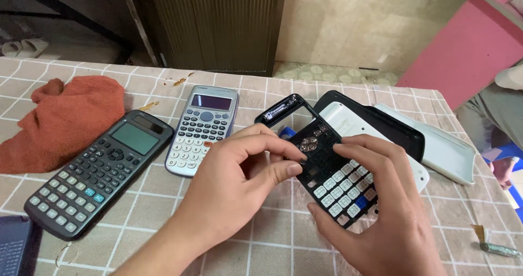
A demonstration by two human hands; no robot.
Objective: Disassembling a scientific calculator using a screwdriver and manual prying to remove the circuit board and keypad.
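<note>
**Two hands around an opened black calculator**

Both hands meet over a black calculator front panel, held tilted above the checked tablecloth. The left hand has its fingers curled, the thumb and forefinger pinched together on the panel's left edge, right at the round grey control pad near its middle. The right hand cups the panel from below and from the right; its fingers bend over the upper right rim and its thumb lies along the lower edge, beside the white keys and the single blue key. Both grips are closed on the panel. Beyond the fingertips, the panel's top end is an empty window frame where the screen would sit, with a dark strip along its upper side.

Just behind the right hand's fingers lies a white calculator body resting in a black cover, and further right of that a white cover. Beyond the left hand's knuckles sits a silver calculator, flat and face up. Well to the left of that hand lies a larger dark calculator, set at a slant, and past it a crumpled rust-orange cloth. Near the right wrist, at the table's edge, lies a small grey tube. Another person's hand shows at the far right edge.
</note>
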